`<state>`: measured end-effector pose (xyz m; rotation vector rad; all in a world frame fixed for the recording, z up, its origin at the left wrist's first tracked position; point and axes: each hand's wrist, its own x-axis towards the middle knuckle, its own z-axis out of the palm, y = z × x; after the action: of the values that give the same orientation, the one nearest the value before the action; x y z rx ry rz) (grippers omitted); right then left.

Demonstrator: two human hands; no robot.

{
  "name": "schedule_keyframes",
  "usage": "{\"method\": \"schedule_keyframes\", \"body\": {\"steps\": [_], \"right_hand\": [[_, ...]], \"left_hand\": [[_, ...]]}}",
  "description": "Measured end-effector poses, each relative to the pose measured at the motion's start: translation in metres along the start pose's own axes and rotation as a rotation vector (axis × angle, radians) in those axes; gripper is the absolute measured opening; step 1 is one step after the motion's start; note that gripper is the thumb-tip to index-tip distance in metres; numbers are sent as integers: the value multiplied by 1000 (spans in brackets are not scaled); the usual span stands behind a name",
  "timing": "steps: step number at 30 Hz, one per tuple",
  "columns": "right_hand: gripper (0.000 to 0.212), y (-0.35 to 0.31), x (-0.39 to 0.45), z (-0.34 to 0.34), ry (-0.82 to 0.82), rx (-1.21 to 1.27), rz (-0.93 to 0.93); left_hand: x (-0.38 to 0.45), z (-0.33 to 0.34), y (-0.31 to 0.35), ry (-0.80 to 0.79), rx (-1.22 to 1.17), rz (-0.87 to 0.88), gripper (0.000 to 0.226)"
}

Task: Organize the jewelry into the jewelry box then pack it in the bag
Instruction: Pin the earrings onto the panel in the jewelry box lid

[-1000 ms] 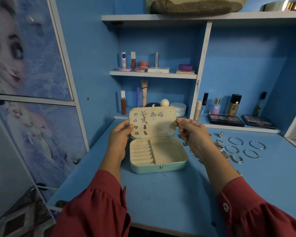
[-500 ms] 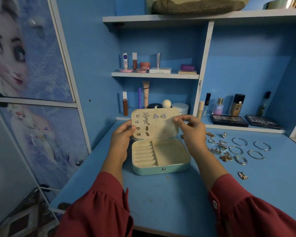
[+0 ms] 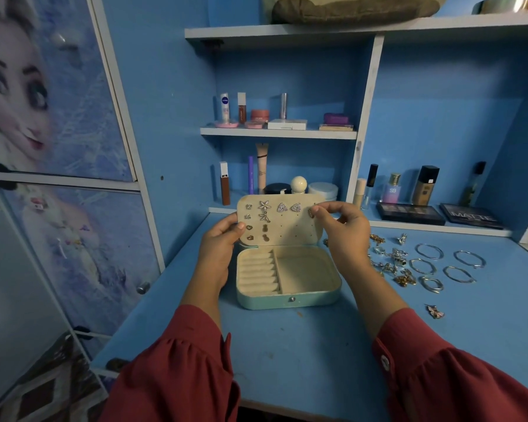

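A mint jewelry box (image 3: pixel 287 301) lies open on the blue desk, its cream tray bare. Its raised lid panel (image 3: pixel 290 231) carries several pinned earrings, among them star and triangle studs. My left hand (image 3: pixel 218 243) grips the lid's left edge, thumb on the front. My right hand (image 3: pixel 343 229) pinches a small earring (image 3: pixel 311 212) against the panel's upper right corner. Loose rings and earrings (image 3: pixel 393 263) and several silver bangles (image 3: pixel 439 264) lie on the desk right of the box. A small pink earring (image 3: pixel 435 311) lies apart, nearer to me. The bag is not identifiable.
Cosmetics bottles and tubes (image 3: pixel 393 188) and two eyeshadow palettes (image 3: pixel 409 212) line the low shelf behind the box. A higher shelf (image 3: pixel 278 132) holds small pots and tubes. A wardrobe with printed doors (image 3: pixel 58 147) stands at the left.
My right hand has moved from the lid's right edge up to its upper right corner, now holding an earring against the panel. My left hand stays on the lid.
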<state>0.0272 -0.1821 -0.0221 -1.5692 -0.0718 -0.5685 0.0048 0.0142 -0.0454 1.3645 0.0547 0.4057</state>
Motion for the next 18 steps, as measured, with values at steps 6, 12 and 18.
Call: {"method": "schedule_keyframes", "body": {"steps": [6, 12, 18], "right_hand": [[25, -7, 2, -6, -9, 39, 26], [27, -18, 3, -11, -127, 24, 99], [18, -21, 8, -16, -203, 125, 235]], "left_hand": [[0, -1, 0, -26, -11, 10, 27], [0, -5, -2, -59, 28, 19, 26], [-1, -6, -1, -66, 24, 19, 28]]}}
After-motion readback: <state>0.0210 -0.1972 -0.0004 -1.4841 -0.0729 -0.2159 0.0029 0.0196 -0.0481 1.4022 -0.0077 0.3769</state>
